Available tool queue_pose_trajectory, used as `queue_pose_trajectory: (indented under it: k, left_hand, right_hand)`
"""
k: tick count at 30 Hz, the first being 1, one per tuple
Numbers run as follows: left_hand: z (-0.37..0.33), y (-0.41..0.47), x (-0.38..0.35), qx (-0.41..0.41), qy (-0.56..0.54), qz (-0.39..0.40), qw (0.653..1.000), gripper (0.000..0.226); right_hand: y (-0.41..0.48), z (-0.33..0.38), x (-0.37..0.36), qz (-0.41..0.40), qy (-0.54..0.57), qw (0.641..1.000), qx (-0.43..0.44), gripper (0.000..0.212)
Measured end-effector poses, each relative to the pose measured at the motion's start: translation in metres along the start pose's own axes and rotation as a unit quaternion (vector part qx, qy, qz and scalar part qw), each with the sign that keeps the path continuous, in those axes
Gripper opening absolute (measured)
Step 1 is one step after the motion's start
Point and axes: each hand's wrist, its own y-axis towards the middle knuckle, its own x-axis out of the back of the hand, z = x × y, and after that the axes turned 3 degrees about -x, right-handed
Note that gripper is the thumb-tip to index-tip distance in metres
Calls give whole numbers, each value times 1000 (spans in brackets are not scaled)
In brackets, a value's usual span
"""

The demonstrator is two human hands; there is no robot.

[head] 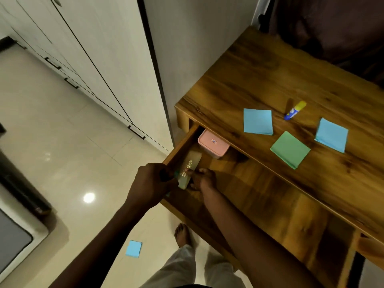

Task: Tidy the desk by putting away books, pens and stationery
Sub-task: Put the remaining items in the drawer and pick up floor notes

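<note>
The wooden desk [270,75] has its drawer [259,190] pulled out. Both hands are over the drawer's left end. My left hand [153,181] is closed around a dark, partly green object that is mostly hidden. My right hand [202,178] rests inside the drawer, fingers touching a flat olive-green case [191,163] with printed lettering. A pink lidded box [213,143] sits at the drawer's back. On the desktop lie two blue sticky-note pads [258,121] [331,135], a green pad [289,149] and a blue-and-yellow glue stick [295,110].
Another blue sticky-note pad [134,248] lies on the tiled floor near my bare foot [182,234]. White cupboards with black handles [136,132] line the left wall. A dark curtain [332,23] hangs behind the desk. Dark furniture [18,196] stands at the far left.
</note>
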Motion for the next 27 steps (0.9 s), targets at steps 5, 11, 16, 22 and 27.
queue_pose_trajectory:
  k: [5,11,16,22,27]
  left_hand:
    - [11,7,5,-7,-2,5,1000,8]
    - [18,8,2,-6,-3,10,1000,14]
    - [11,16,1,-17,17,8,1000,14]
    - [-4,34,-32,-62,57,42,996,13]
    - [-18,64,-79,-89,127,62,986,14]
  right_hand:
    - [7,3,-17,-20,-44,998,40,57]
    - [8,6,-23,4,-8,999,36,57]
    - [9,2,-21,12,1,999,35,45]
    - [-8,-27,36,-9,58,997,59,8]
    - [-52,-59,98,-4,90,991,100,13]
